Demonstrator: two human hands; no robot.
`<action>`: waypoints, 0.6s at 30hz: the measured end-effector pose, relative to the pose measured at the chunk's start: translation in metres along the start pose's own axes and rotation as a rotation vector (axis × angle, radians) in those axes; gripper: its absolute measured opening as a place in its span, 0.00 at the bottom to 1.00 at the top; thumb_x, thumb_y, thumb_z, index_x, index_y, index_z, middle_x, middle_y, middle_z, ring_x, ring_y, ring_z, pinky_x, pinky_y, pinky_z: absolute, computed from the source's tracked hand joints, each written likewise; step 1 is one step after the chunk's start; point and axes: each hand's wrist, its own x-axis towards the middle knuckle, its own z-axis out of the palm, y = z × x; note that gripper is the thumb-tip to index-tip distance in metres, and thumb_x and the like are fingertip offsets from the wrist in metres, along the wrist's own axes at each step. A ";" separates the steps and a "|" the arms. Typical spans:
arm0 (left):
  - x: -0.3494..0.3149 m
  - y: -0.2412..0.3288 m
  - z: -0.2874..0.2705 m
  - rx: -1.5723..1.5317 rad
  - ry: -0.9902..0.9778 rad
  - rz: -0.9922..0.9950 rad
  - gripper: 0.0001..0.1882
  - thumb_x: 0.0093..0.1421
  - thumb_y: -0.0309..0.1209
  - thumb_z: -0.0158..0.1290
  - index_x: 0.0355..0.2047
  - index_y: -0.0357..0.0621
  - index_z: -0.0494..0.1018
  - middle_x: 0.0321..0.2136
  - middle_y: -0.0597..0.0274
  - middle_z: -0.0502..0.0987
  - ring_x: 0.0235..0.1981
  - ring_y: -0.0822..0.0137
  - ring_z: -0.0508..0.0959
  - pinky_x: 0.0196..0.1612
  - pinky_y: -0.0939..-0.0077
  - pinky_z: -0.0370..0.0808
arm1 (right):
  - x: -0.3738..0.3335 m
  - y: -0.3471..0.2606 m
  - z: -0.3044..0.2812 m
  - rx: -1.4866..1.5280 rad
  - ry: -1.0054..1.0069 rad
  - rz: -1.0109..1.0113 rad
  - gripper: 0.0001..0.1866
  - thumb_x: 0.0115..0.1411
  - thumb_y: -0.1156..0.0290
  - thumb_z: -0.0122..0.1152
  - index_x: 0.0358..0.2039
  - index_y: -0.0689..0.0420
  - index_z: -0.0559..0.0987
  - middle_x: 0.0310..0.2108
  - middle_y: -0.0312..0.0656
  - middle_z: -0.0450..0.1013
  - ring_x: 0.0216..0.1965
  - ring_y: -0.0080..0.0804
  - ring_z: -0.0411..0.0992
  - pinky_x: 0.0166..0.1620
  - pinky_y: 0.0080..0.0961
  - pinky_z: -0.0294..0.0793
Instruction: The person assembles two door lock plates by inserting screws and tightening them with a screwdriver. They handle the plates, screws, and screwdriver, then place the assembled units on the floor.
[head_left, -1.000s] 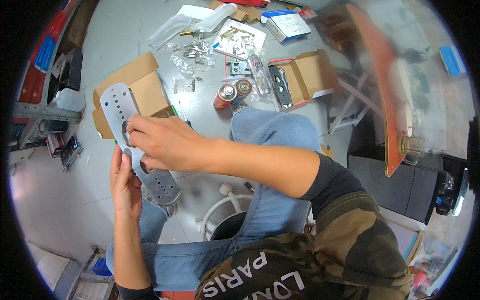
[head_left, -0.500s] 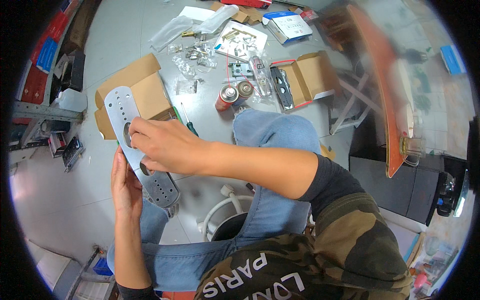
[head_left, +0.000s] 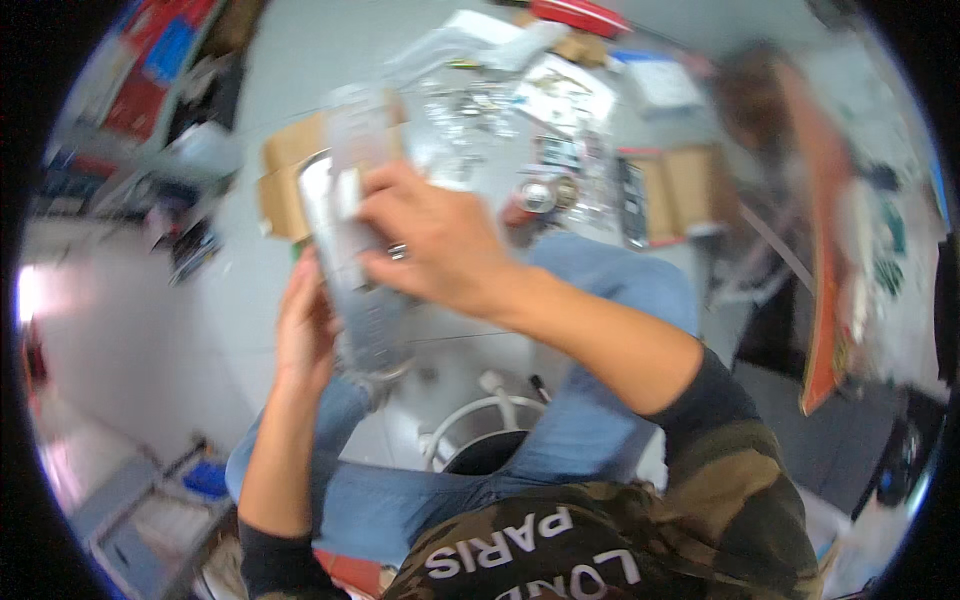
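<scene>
My left hand [head_left: 307, 325] is wrapped round the left edge of a long silver metal plate [head_left: 362, 130] with rounded ends, holding it tilted above the floor. My right hand [head_left: 430, 235] grips the plate near its middle, the fingers curled over its face. Along the plate's upper left runs a bright, curved metal edge [head_left: 316, 185]; blur hides whether it is a separate part. Behind the plate stands an open cardboard box [head_left: 280, 205], partly covered by it.
Two spray cans [head_left: 537, 196] stand beyond my right knee. Small bagged parts [head_left: 470, 110] and a white sheet with hardware [head_left: 565, 95] lie farther off. An open box [head_left: 690, 190] sits to the right, before an orange-edged tabletop [head_left: 822, 330]. Shelving [head_left: 130, 175] lines the left.
The view has shifted, so the scene sits farther right and is blurred. The plate is turned more upright, and a bright edge now shows along its left. Both hands stay on it.
</scene>
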 end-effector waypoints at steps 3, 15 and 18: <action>0.000 0.004 -0.006 0.087 -0.085 0.002 0.20 0.61 0.38 0.41 0.53 0.49 0.60 0.36 0.70 0.72 0.29 0.79 0.72 0.24 0.87 0.69 | 0.002 0.001 -0.007 0.029 0.008 0.030 0.17 0.39 0.74 0.65 0.33 0.57 0.73 0.37 0.39 0.66 0.28 0.29 0.70 0.27 0.21 0.71; 0.001 0.001 -0.012 -0.257 -0.112 0.053 0.17 0.56 0.31 0.49 0.45 0.39 0.67 0.27 0.66 0.73 0.15 0.81 0.66 0.13 0.86 0.61 | 0.012 -0.014 -0.017 0.179 0.081 0.195 0.17 0.44 0.83 0.58 0.37 0.61 0.71 0.40 0.41 0.67 0.29 0.24 0.68 0.30 0.17 0.69; -0.002 0.003 -0.016 -0.200 -0.079 0.078 0.17 0.57 0.30 0.49 0.47 0.39 0.66 0.26 0.65 0.73 0.14 0.79 0.66 0.13 0.85 0.62 | 0.011 -0.008 -0.019 0.176 0.087 0.184 0.17 0.44 0.84 0.57 0.38 0.61 0.71 0.38 0.39 0.67 0.29 0.24 0.68 0.31 0.17 0.68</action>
